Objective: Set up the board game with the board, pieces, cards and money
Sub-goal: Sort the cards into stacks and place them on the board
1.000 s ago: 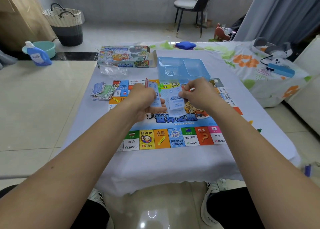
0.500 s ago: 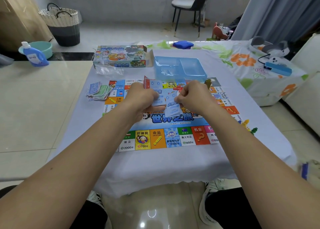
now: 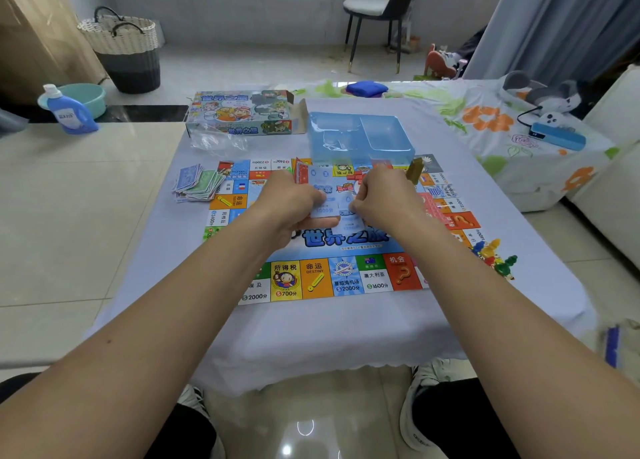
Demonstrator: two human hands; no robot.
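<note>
Tabletop board [image 3: 322, 278]; long axis seemingly left-right

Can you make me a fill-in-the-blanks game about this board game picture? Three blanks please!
1. Both hands, the left hand and the right hand, hold small ____ cards above the board.
2. The pile of paper money lies on the ____ side of the board.
3. The see-through blue tray sits at the ____ edge of the board, beside the game box.

Missing words: blue; left; far
</note>
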